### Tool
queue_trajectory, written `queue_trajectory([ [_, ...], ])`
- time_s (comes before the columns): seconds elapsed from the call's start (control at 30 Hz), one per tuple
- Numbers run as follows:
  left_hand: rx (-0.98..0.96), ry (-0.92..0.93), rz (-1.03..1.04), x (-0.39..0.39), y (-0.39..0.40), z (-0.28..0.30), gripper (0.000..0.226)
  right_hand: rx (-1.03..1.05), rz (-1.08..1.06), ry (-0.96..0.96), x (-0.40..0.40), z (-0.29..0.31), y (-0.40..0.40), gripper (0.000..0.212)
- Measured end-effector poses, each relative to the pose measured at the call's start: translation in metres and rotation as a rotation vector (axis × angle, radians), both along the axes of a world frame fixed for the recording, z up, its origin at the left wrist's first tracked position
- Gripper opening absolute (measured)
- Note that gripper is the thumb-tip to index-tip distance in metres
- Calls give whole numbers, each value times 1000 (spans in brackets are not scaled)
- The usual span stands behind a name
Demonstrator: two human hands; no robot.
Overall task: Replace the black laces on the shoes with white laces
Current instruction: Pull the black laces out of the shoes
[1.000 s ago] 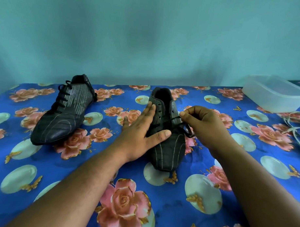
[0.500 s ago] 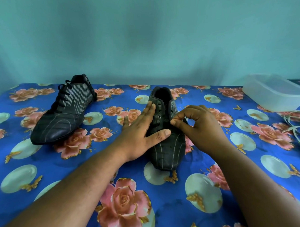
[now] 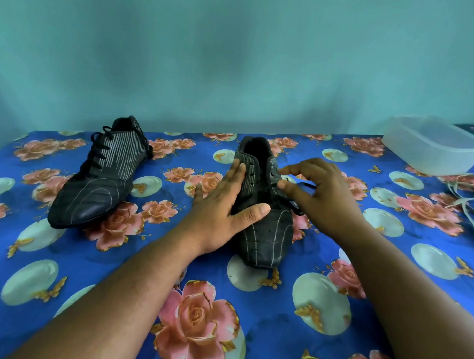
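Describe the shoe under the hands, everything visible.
The near shoe is black with thin pale stripes on its sides and toe, looks like leather or synthetic, and stands upright on the floral cloth, toe toward the camera. Its upper eyelets are empty; a black lace remains lower down, trailing off to its right side. The left hand presses flat on its left side, thumb across the vamp. The right hand pinches the lace beside the eyelets.
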State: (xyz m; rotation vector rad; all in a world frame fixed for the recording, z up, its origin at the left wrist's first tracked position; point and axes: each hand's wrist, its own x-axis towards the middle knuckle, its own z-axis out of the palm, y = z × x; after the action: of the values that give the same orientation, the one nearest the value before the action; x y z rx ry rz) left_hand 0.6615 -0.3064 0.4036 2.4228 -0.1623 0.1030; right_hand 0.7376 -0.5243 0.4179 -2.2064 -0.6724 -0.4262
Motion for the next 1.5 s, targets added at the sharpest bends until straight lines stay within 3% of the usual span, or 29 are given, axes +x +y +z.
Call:
queue_trajectory([
  [0.13, 8, 2, 3, 1, 0, 0, 109, -37, 81, -60, -3, -3, 7, 6],
  [0.27, -6, 0, 1, 0, 0, 1, 108, -32, 64, -30, 0, -3, 3, 8],
  [0.53, -8, -7, -1, -1, 0, 0, 106, 15, -280, 110, 29, -11, -24, 10],
  [0.77, -9, -1, -1, 0, 0, 0, 107, -59, 18, -38, 3, -5, 2, 31],
  [0.9, -1, -13, 8, 1, 0, -1, 108, -40, 90, -25, 2, -6, 6, 6],
  [1.27, -19, 1, 3, 0, 0, -1, 106, 39, -284, 131, 25, -6, -21, 12],
  [1.33, -16, 6, 2, 0, 0, -1, 107, 8, -257, 107, 20, -6, -15, 9],
  [1.5, -5, 9, 7, 1, 0, -1, 107, -85, 4, -18, 1, -2, 4, 39],
])
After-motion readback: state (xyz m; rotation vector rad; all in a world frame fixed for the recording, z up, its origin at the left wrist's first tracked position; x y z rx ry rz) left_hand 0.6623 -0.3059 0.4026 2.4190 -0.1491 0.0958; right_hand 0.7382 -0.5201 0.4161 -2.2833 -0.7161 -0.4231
